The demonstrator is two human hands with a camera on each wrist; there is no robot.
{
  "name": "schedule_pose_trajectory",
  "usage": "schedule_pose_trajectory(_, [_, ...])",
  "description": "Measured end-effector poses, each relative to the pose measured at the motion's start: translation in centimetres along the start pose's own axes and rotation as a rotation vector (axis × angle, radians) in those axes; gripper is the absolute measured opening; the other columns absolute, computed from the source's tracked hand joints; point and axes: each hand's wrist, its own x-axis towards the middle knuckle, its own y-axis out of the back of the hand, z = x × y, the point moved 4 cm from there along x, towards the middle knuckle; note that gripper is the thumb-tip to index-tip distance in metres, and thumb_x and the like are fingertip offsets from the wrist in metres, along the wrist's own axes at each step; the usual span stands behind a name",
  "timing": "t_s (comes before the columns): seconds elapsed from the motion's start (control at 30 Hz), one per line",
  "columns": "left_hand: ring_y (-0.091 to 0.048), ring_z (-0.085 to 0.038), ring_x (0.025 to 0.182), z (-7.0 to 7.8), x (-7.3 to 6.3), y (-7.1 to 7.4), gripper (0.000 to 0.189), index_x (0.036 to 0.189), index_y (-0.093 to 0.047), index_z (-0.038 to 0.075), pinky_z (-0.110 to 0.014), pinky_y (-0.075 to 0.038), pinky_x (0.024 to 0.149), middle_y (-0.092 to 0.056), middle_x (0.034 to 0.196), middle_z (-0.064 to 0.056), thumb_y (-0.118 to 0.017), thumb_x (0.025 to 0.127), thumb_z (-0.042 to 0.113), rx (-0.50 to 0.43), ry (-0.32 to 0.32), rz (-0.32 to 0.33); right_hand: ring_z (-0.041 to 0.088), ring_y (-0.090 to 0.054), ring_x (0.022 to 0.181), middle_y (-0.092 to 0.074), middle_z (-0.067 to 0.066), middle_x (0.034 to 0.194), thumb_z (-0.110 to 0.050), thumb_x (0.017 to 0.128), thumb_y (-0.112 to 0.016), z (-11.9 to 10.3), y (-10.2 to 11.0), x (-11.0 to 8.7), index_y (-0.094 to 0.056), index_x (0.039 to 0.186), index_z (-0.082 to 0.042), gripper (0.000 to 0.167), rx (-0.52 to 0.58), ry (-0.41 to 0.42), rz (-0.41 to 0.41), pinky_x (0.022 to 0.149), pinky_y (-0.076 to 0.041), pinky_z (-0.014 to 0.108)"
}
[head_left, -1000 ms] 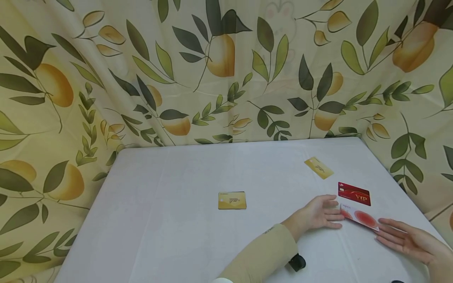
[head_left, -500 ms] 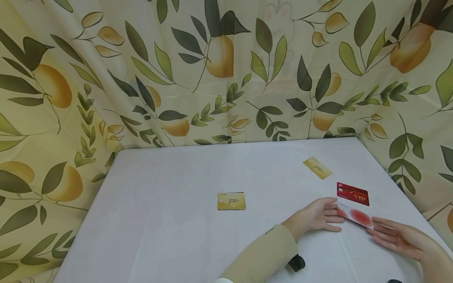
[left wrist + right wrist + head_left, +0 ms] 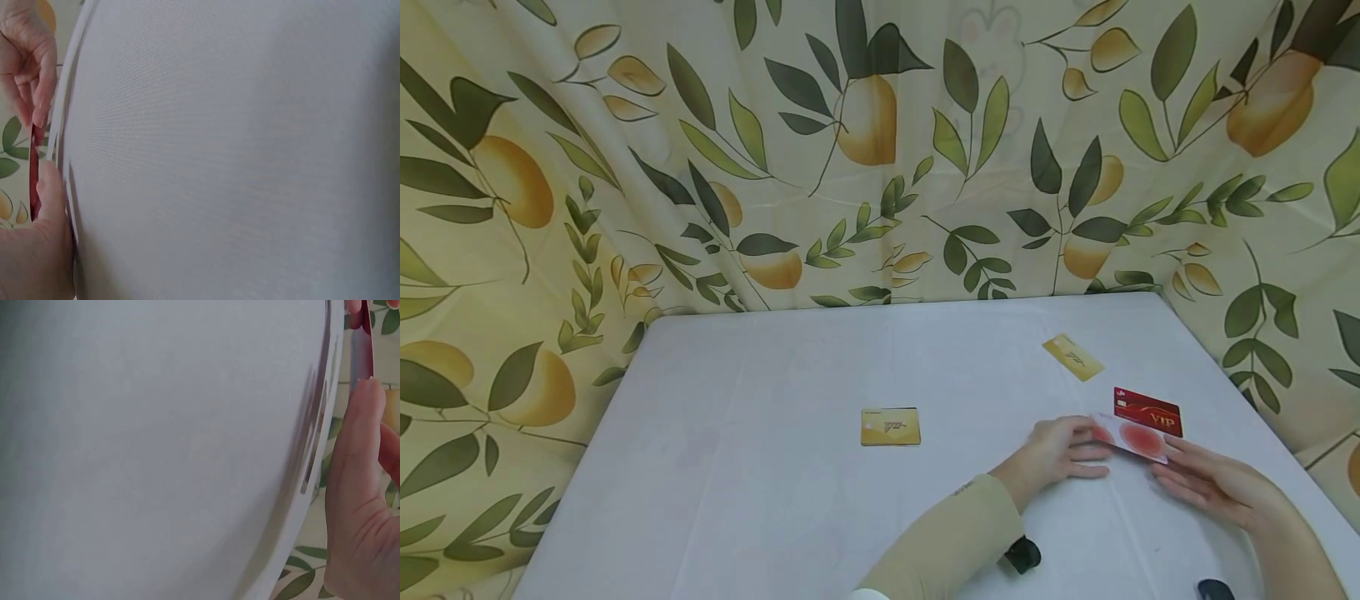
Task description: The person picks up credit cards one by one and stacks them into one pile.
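A white card with red round patches (image 3: 1138, 442) is held by its two ends, raised off the table. My left hand (image 3: 1066, 450) pinches its left end between thumb and fingers. At the other end, my right hand (image 3: 1213, 483) grips with its fingertips. Both wrist views show the card edge-on, a thin red strip (image 3: 34, 169) between the hands. Just behind it lies a red VIP card (image 3: 1147, 407), its lower edge partly covered in the head view. Further back a gold card (image 3: 1073, 357) lies at an angle.
Another gold card (image 3: 891, 427) lies near the middle of the white-covered table (image 3: 737, 483), possibly several stacked. A black object (image 3: 1022, 554) shows beside the left sleeve, another dark one (image 3: 1215, 590) at the bottom edge. A fruit-patterned curtain (image 3: 820, 167) hangs behind.
Both hands have moved left together with the white-and-red card, and slightly away from the body. It now overlaps the red VIP card's lower edge in the head view. The other cards stay put.
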Motion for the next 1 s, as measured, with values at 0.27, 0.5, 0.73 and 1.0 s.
schedule_pose_trajectory(0.27, [-0.068, -0.026, 0.07, 1.0, 0.0, 1.2, 0.015, 0.095, -0.068, 0.006, -0.044, -0.056, 0.065, -0.068, 0.076, -0.01, -0.067, 0.081, 0.009, 0.02, -0.14, 0.172, 0.023, -0.067, 0.089, -0.068, 0.0, 0.09, -0.012, 0.094, -0.049, -0.3, -2.1, 1.4, -0.073, 0.083, -0.024, 0.029, -0.026, 0.065, 0.091, 0.084, -0.051, 0.032])
schedule_pose_trajectory(0.5, [-0.067, -0.026, 0.067, 2.0, 0.5, 2.3, 0.017, 0.093, -0.068, 0.002, -0.041, -0.056, 0.06, -0.068, 0.073, -0.012, -0.065, 0.077, -0.003, -0.023, -0.238, 0.219, 0.021, -0.067, 0.086, -0.069, -0.003, 0.087, -0.013, 0.093, -0.052, -0.6, -3.9, 2.5, -0.073, 0.081, -0.028, 0.028, -0.079, 0.104, 0.142, 0.081, -0.053, 0.031])
schedule_pose_trajectory(0.73, [-0.068, -0.028, 0.068, 2.9, 0.4, 3.6, 0.021, 0.098, -0.067, 0.002, -0.04, -0.057, 0.06, -0.068, 0.075, -0.013, -0.065, 0.078, -0.004, -0.01, -0.253, 0.231, 0.02, -0.068, 0.085, -0.069, -0.004, 0.086, -0.015, 0.091, -0.055, -0.7, -5.3, 3.4, -0.073, 0.079, -0.029, 0.025, -0.082, 0.125, 0.161, 0.079, -0.053, 0.031])
schedule_pose_trajectory(1.0, [-0.068, -0.028, 0.07, 4.5, -0.4, 5.4, 0.026, 0.105, -0.066, 0.004, -0.038, -0.057, 0.06, -0.069, 0.076, -0.011, -0.068, 0.079, 0.003, 0.057, -0.241, 0.192, 0.019, -0.067, 0.087, -0.07, -0.002, 0.088, -0.016, 0.092, -0.054, -0.9, -7.1, 4.2, -0.072, 0.083, -0.032, 0.026, -0.119, 0.139, 0.137, 0.079, -0.053, 0.029])
